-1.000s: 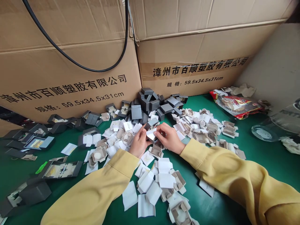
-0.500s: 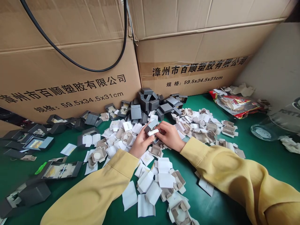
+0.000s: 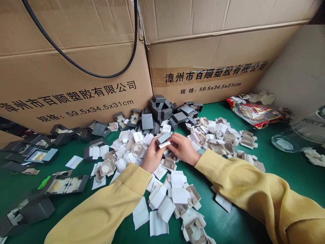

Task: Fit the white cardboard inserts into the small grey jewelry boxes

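Grey box (image 3: 163,137), one: held between both hands, above white cards (image 3: 159,172). Probably light and stiff; best taken by the side walls (the white piece (image 3: 165,144) may crease). Left hand (image 3: 151,157): fingers curled round box. Right hand (image 3: 185,148): fingertips gripping its right side.

Grey box (image 3: 163,137), white piece (image 3: 165,144) – plain yellow sleeves (image 3: 101,203) – green tabletop (image 3: 238,225)
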`<state>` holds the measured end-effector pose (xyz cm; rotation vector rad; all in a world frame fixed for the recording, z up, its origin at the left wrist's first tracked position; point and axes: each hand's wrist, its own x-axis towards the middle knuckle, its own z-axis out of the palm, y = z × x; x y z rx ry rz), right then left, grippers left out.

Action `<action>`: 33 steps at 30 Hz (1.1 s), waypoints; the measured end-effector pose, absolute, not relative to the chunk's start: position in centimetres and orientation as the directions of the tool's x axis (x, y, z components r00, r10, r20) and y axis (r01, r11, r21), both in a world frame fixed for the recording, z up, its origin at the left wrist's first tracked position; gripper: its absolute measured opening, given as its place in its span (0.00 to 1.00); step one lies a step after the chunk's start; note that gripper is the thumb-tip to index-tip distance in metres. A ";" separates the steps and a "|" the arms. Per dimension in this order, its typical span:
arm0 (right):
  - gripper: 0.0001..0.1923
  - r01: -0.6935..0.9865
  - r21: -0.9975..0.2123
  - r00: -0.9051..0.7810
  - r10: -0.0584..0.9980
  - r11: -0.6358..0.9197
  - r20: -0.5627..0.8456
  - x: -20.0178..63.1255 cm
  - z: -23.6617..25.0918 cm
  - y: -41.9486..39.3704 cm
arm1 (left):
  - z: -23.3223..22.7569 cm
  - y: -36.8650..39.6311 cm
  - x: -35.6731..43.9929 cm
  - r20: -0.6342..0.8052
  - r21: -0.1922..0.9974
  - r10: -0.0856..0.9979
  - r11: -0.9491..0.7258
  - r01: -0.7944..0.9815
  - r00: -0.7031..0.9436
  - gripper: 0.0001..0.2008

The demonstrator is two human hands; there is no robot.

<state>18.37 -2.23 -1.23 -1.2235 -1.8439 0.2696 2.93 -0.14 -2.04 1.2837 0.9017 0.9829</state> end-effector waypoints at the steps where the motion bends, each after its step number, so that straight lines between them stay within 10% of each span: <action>1: 0.06 0.641 -0.588 -0.130 0.825 0.493 0.550 18.3 -1.3 -2.2 | -2.1 -0.2 3.0 0.004 0.996 0.945 0.023 -0.081 0.328 0.18; 33: 0.08 0.653 -0.628 -0.004 0.831 0.424 0.557 18.1 -0.9 -2.5 | -1.2 -0.4 3.4 -0.026 0.999 0.937 0.031 -0.010 0.349 0.17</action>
